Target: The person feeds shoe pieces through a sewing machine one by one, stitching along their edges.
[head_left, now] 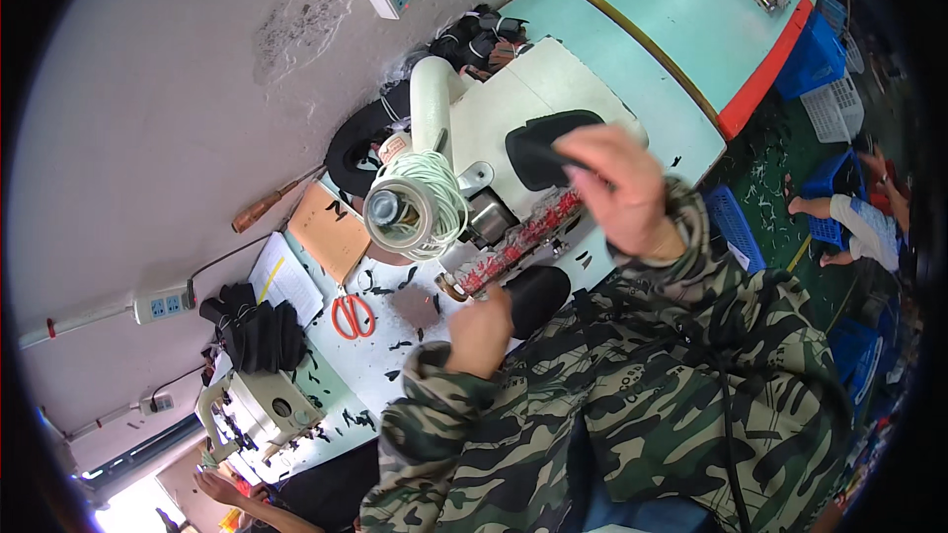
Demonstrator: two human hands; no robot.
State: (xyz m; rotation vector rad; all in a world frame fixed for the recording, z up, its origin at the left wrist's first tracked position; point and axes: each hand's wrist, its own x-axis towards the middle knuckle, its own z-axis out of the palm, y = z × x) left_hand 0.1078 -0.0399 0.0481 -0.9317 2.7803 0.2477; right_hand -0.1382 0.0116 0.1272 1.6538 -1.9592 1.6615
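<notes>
My right hand [627, 192] is raised over the machine's pale top with its fingers pinched at the edge of a black, rounded fabric piece [543, 160]. My left hand [481, 334] is curled at the front end of a bar covered in red and white lint [523, 242], which belongs to the sewing machine [583, 79]. Beside my left fingers lies a second black rounded piece [539, 302], partly against my jacket. What the left fingers grip is hidden. A clear cup with coiled pale green cord [434, 207] stands on the machine next to a metal block [491, 214].
Orange-handled scissors [353, 316], a brown card [329, 232] and a paper sheet [284, 274] lie left on the table, among black scraps. Black bundles [255, 328] sit farther left near another machine [262, 410] and a co-worker's hand [217, 486]. Blue baskets [735, 225] stand right.
</notes>
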